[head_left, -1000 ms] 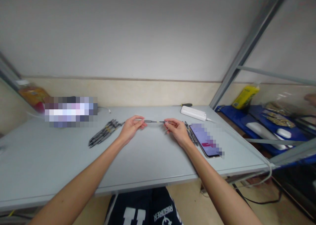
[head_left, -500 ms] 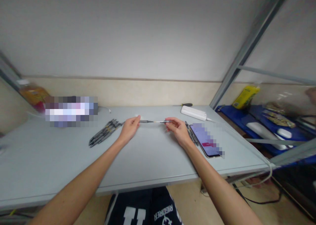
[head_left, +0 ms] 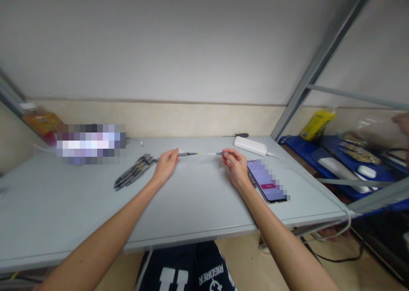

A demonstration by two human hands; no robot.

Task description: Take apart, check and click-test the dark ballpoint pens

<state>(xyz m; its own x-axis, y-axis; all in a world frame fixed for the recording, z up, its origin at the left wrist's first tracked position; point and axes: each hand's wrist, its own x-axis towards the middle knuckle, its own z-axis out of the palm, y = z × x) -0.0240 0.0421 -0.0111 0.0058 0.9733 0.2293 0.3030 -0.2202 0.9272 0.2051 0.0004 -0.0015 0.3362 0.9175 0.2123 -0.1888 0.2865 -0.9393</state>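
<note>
Both hands hover over the table, level with each other and well apart. Left hand is closed, fingertips pinching the dark barrel, which sticks out toward my right. Right hand is closed too, thumb and forefinger nipping the far end of a thin pale refill. Barrel and refill lie in one straight line between the hands, off the tabletop. Whether the two touch in the middle I can't tell, too blurred. Pen pile lies just left of the left hand. Phone lies flat just beside the right wrist. White box sits behind the right hand.
</note>
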